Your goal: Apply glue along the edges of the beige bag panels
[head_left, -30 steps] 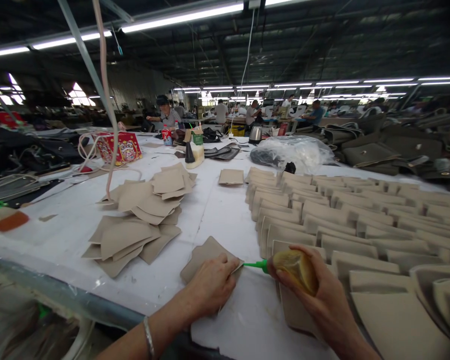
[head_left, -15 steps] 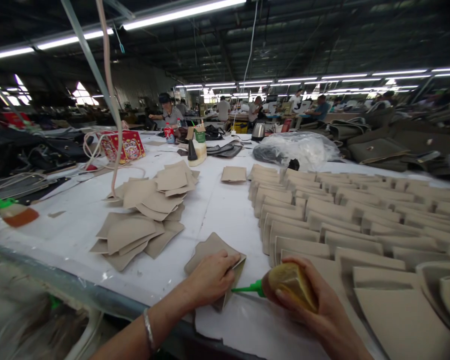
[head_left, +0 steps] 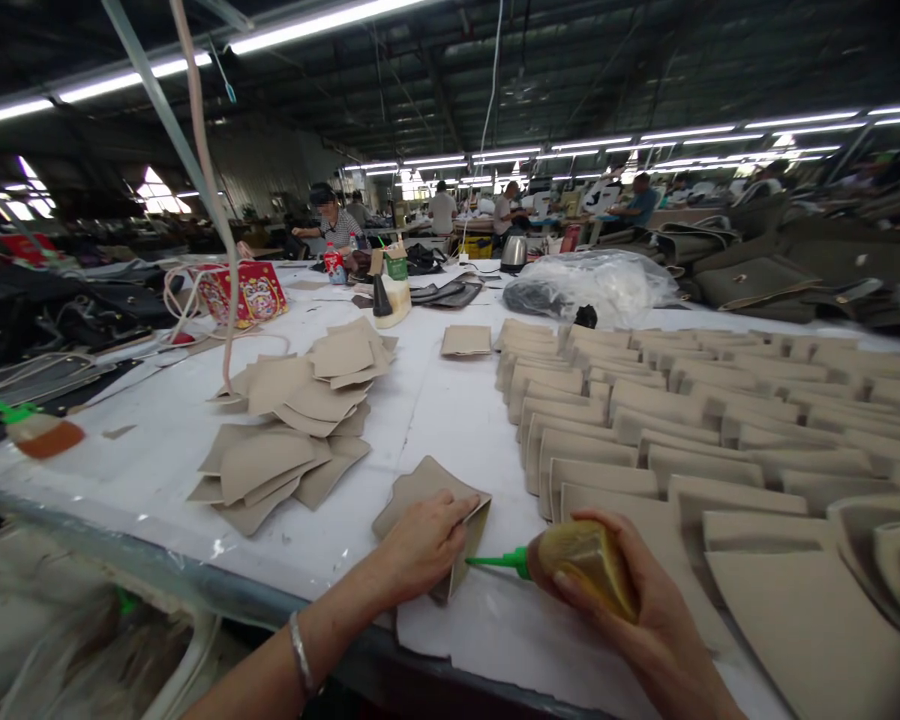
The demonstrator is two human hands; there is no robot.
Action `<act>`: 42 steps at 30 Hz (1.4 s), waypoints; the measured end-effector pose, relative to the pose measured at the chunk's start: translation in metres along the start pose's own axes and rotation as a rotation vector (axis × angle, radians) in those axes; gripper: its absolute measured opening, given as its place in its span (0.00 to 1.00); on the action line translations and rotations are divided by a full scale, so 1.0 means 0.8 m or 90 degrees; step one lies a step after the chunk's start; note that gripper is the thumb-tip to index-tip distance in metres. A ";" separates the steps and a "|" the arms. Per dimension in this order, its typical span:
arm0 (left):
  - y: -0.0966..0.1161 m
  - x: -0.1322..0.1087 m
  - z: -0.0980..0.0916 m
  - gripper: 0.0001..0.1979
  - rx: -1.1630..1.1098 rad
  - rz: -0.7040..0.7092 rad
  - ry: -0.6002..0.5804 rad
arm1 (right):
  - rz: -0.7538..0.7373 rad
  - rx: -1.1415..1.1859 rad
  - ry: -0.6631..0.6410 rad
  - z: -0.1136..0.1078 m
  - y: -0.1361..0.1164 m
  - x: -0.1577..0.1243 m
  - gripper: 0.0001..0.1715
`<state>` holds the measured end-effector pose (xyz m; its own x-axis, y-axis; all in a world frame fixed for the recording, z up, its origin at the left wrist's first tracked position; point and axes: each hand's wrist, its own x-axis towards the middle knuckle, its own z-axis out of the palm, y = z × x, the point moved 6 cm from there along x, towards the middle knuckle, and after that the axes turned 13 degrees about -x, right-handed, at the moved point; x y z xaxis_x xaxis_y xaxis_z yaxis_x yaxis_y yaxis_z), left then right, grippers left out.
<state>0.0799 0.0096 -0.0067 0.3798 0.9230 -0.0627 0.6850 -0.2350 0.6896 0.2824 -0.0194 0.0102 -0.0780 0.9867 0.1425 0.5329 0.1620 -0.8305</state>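
Observation:
My left hand [head_left: 427, 545] presses on a folded beige piece [head_left: 412, 497] near the table's front edge, its fingers over the fold and the piece partly hidden beneath them. In my right hand [head_left: 637, 590] is a bottle [head_left: 583, 565] of yellowish liquid, held on its side. Its green nozzle [head_left: 499, 562] points left, with the tip at the right edge of the folded piece. Loose beige pieces [head_left: 270, 465] lie in overlapping piles to the left. Rows of folded beige pieces [head_left: 645, 410] stand close together on the right.
Another green-tipped bottle [head_left: 45, 435] lies at the far left. Behind are a red patterned box [head_left: 244, 293], a black-topped container [head_left: 392, 300], a small beige stack [head_left: 466, 341], a plastic bag [head_left: 592, 285] and a kettle [head_left: 514, 254]. People sit or stand farther back.
The view has shifted slightly. Both hands keep nearly the same pose, with the nozzle tip still beside the folded piece's right edge.

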 end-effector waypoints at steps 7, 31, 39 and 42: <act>-0.002 -0.001 0.002 0.23 0.020 -0.007 0.006 | 0.014 0.029 -0.005 0.004 0.005 -0.005 0.26; 0.002 -0.003 0.002 0.20 0.027 -0.018 0.002 | -0.034 -0.003 -0.007 0.007 0.006 -0.010 0.26; 0.002 -0.003 0.001 0.20 0.033 -0.029 -0.003 | -0.018 -0.023 0.023 0.005 0.005 -0.010 0.25; 0.001 -0.002 0.002 0.21 0.029 -0.023 -0.001 | -0.028 0.004 -0.004 0.011 0.007 -0.011 0.26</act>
<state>0.0811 0.0076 -0.0070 0.3552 0.9305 -0.0891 0.7259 -0.2145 0.6535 0.2785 -0.0272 -0.0004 -0.1056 0.9788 0.1754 0.5236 0.2047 -0.8270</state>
